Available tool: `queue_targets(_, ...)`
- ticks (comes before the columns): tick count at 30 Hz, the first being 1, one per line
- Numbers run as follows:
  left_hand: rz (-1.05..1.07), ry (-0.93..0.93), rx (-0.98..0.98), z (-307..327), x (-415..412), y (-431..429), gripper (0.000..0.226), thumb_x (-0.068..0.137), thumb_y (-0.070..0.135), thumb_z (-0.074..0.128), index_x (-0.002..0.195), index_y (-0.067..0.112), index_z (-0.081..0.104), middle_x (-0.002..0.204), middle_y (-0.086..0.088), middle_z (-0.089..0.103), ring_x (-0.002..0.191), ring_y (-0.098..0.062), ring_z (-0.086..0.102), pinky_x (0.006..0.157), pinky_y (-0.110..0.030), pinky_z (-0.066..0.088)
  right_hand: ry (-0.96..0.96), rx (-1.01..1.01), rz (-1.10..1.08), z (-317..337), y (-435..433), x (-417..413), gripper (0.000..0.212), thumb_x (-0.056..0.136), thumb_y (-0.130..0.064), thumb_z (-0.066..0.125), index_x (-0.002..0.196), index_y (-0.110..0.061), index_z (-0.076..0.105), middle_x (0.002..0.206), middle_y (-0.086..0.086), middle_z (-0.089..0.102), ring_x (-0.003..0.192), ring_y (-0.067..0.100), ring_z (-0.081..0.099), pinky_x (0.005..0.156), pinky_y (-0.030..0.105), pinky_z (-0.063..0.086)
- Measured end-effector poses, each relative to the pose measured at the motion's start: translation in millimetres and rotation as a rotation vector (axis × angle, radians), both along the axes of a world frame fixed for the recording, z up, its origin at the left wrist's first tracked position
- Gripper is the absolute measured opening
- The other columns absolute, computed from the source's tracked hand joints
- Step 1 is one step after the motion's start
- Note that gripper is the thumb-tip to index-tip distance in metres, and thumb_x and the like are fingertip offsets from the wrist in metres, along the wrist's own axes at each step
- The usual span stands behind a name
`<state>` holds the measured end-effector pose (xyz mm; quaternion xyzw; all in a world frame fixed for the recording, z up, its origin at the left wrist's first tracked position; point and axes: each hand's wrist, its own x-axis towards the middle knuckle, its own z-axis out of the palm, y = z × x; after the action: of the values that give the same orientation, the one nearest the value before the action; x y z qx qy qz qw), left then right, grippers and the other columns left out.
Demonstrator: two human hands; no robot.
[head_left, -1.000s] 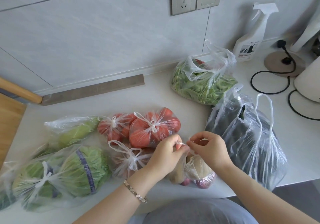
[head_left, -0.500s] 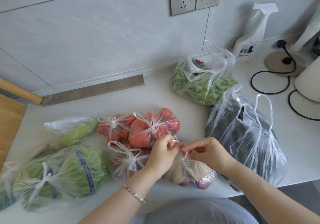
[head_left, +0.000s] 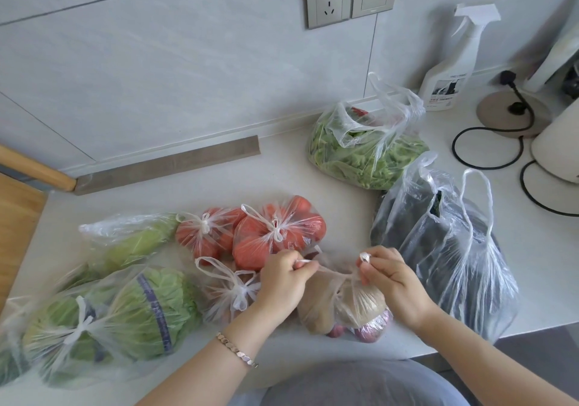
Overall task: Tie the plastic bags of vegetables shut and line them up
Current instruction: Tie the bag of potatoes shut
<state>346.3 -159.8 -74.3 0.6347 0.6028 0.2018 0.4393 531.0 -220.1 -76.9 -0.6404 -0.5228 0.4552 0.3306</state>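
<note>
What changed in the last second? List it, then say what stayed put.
The left hand and right hand, which pinched the handles close together above the brown-and-purple vegetable bag, have pulled apart: left hand leftward, right hand rightward. Each still pinches a handle end, drawing the tie tight. Unmoved: tomato bags, cabbage bag, dark bag, greens bag.

Both arms are bare, no sleeves. There's a thin metal link bracelet [head_left: 237, 351] on the left wrist. Grey clothing [head_left: 360, 387] below.
</note>
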Motion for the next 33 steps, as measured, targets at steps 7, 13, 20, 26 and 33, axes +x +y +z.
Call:
queue_targets(7,0.000,0.345,-0.107,-13.0,-17.3,-3.4,0.047,0.084,0.032,0.062,0.049,0.016,0.035,0.068,0.003,0.046,0.085,-0.023,0.043,0.075,-0.033,0.033,-0.091,-0.078,-0.106,-8.5,-13.5,10.0,0.040,0.088,-0.035,0.047,0.048,-0.033,0.052,0.077,-0.001,0.053,0.084,0.000,0.044,0.077,0.009,0.032)
queue_targets(13,0.156,-0.698,-0.566,32.5,5.9,0.9,0.028,0.087,0.011,0.053,0.062,0.009,0.065,0.072,-0.007,0.066,0.073,-0.018,0.063,0.079,-0.030,0.051,0.173,-0.093,-0.102,28.4,6.3,1.7,0.030,0.088,-0.011,0.056,0.060,-0.002,0.065,0.060,0.003,0.058,0.054,0.006,0.053,0.064,0.023,0.046)
queue_targets(20,-0.159,-0.295,-0.239,16.7,27.0,-7.2,0.010,0.084,0.008,0.064,0.089,0.002,0.071,0.046,0.013,0.057,0.047,0.003,0.046,0.057,-0.010,0.040,0.232,0.002,-0.181,28.7,32.2,-11.7,0.019,0.081,-0.002,0.064,0.064,-0.002,0.071,0.052,0.006,0.061,0.047,0.012,0.055,0.053,0.022,0.050)
queue_targets(26,-0.074,-0.292,-0.213,15.3,33.3,-6.7,0.020,0.082,0.004,0.064,0.069,0.018,0.069,0.065,-0.003,0.064,0.064,-0.008,0.059,0.066,-0.022,0.051,0.260,-0.021,-0.270,15.0,24.9,-14.3,0.007,0.076,-0.007,0.071,0.078,-0.014,0.070,0.057,-0.002,0.068,0.053,0.007,0.060,0.056,0.019,0.051)
queue_targets(33,0.021,-0.254,-0.062,6.1,33.0,-17.0,0.023,0.085,0.010,0.062,0.066,0.021,0.066,0.070,-0.009,0.068,0.069,-0.013,0.058,0.073,-0.037,0.052,-0.179,-0.009,0.040,-2.1,8.8,-18.3,0.008,0.082,-0.020,0.066,0.081,-0.014,0.072,0.063,-0.008,0.052,0.060,0.004,0.048,0.060,0.010,0.036)
